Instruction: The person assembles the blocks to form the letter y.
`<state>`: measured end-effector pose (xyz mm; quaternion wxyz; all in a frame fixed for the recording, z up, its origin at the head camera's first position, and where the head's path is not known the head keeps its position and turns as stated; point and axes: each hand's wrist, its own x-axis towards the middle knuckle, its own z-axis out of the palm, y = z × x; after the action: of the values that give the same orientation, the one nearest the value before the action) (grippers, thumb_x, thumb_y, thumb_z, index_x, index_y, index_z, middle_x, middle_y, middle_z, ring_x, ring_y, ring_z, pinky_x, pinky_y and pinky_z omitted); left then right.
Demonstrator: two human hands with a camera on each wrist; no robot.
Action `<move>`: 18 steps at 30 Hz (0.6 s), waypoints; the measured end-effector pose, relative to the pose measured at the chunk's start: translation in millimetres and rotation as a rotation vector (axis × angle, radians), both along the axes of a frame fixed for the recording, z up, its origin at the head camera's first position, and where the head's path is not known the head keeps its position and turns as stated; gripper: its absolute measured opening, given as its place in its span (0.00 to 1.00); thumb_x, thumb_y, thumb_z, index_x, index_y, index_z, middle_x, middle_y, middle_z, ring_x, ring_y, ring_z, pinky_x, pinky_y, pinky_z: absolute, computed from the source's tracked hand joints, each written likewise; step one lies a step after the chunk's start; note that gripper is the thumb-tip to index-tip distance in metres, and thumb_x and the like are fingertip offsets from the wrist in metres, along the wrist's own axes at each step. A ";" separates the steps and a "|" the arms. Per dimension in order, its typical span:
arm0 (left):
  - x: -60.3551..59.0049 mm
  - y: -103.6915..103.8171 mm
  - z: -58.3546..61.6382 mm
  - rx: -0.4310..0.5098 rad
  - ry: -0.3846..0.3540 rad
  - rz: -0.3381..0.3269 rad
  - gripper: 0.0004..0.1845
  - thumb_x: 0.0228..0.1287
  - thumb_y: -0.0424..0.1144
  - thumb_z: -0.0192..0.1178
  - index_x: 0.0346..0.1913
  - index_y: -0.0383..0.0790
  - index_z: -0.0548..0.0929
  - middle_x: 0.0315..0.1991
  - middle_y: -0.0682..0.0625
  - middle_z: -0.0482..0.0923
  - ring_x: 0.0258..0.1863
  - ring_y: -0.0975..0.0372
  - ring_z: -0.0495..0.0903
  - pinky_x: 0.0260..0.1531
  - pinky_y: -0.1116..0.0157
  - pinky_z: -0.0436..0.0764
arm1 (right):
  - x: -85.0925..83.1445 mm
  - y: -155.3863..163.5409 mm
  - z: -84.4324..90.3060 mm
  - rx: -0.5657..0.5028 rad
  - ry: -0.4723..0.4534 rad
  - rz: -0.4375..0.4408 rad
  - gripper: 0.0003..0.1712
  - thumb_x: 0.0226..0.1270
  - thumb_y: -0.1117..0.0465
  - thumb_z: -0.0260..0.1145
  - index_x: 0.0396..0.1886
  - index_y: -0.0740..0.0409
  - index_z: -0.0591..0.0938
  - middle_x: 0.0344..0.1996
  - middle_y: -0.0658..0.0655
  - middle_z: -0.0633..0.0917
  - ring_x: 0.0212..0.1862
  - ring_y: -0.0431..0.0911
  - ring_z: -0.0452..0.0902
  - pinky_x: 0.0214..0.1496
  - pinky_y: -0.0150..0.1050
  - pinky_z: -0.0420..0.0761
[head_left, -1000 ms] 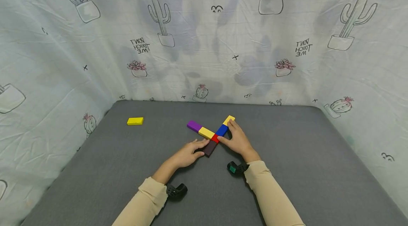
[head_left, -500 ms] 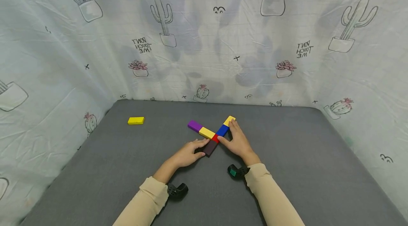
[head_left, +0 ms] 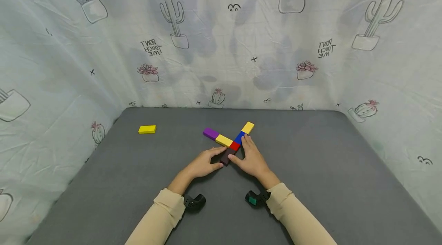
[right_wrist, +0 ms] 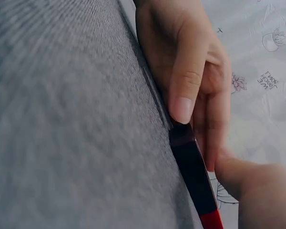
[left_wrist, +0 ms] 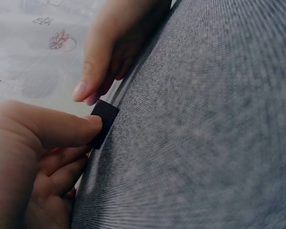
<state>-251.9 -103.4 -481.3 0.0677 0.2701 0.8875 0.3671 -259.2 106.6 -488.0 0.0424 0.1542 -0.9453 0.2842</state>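
Observation:
Flat coloured blocks form a cross on the grey mat (head_left: pixel 310 168): purple (head_left: pixel 211 133), yellow (head_left: pixel 223 140), red (head_left: pixel 235 146), blue (head_left: pixel 239 137), yellow (head_left: pixel 248 127) and a dark block (head_left: pixel 226 157) as the near arm. My left hand (head_left: pixel 218 157) lies against the dark block's left side, thumb on its near end (left_wrist: pixel 104 121). My right hand (head_left: pixel 241 153) flanks it on the right, thumb near the same end and fingers reaching up to the blue block. In the right wrist view the left thumb (right_wrist: pixel 182 107) touches the dark block (right_wrist: pixel 193 169).
A loose yellow block (head_left: pixel 147 129) lies at the far left of the mat. A cactus-print cloth (head_left: pixel 221 45) walls in the back and both sides. Bare mat stretches to the right and toward me.
My right hand has slid back from the far yellow and blue blocks toward the dark block. My left hand has drawn slightly nearer, staying at the dark block. The blocks keep their cross.

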 end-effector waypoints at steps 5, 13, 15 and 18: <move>-0.6 -1.6 -0.7 0.033 -0.013 0.009 0.30 0.60 0.41 0.57 0.65 0.45 0.63 0.65 0.47 0.62 0.65 0.50 0.58 0.61 0.49 0.60 | -1.4 -4.3 -1.5 0.044 0.001 -0.017 0.54 0.54 0.31 0.54 0.68 0.64 0.52 0.69 0.61 0.51 0.71 0.54 0.42 0.68 0.53 0.53; -4.8 -8.1 -3.9 0.195 -0.012 0.129 0.22 0.63 0.37 0.54 0.60 0.39 0.70 0.58 0.48 0.72 0.59 0.57 0.69 0.58 0.55 0.68 | -1.1 -7.1 -4.4 0.017 -0.009 -0.027 0.55 0.52 0.30 0.56 0.68 0.63 0.53 0.69 0.60 0.51 0.70 0.54 0.43 0.67 0.53 0.54; -6.3 -11.1 -3.4 0.226 0.001 0.185 0.21 0.63 0.36 0.54 0.60 0.40 0.70 0.56 0.48 0.73 0.57 0.58 0.71 0.57 0.56 0.69 | -0.8 -5.5 -4.7 0.013 -0.015 -0.033 0.55 0.52 0.30 0.56 0.68 0.62 0.53 0.69 0.60 0.51 0.70 0.54 0.43 0.67 0.53 0.54; -9.3 -18.8 -1.2 0.283 0.031 0.268 0.21 0.63 0.35 0.54 0.60 0.39 0.70 0.55 0.45 0.74 0.56 0.57 0.72 0.54 0.56 0.71 | -0.8 -2.8 -4.1 0.004 -0.014 -0.036 0.55 0.51 0.31 0.56 0.68 0.62 0.53 0.69 0.59 0.51 0.70 0.54 0.44 0.67 0.53 0.54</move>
<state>-261.2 -122.2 -482.5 -0.0339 0.1619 0.8561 0.4896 -260.1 103.8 -492.1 0.0405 0.1353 -0.9488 0.2827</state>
